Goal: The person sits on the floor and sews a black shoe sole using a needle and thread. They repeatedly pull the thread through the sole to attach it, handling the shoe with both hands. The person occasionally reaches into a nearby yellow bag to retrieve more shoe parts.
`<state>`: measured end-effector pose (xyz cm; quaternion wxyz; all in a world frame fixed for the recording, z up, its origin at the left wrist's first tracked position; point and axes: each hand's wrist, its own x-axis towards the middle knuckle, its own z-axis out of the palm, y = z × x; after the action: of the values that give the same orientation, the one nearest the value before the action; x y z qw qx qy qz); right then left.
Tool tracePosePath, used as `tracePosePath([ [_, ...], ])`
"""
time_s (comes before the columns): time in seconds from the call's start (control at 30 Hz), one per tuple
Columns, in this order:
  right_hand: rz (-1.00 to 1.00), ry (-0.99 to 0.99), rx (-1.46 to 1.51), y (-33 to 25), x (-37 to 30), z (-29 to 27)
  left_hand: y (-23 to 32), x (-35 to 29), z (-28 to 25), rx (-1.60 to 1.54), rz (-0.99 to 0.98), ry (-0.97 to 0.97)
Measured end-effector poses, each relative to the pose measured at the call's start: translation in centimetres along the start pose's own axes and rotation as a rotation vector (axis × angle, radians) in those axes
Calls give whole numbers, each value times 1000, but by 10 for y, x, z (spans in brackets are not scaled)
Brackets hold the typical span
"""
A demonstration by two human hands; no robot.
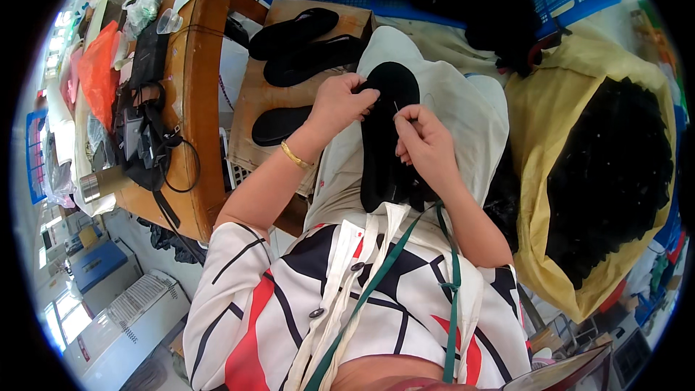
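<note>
Black shoe (391,81), on lap (470,123), apparently unfinished; left hand (344,106) pinching its edge, right hand (428,146) pinching a thin pale implement (396,106). Far left, on cardboard (248,95): three black shoes (313,62), completion unclear.

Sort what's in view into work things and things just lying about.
Work:
black shoe, in the left hand
thin tool, in the right hand
probably the other black shoes

Apparently lying about:
orange plastic bag
black strapped bag
clear cup
</note>
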<state>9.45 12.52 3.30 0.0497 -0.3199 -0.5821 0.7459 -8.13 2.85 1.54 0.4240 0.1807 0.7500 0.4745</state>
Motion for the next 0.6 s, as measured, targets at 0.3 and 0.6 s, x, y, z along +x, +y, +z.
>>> tracePosePath([
  [0.3, 41, -20, -244, 5, 27, 6, -14, 1, 8, -147, 30, 29],
  [0.6, 38, -26, -304, 5, 30, 7, -16, 3, 8, -88, 32, 47],
])
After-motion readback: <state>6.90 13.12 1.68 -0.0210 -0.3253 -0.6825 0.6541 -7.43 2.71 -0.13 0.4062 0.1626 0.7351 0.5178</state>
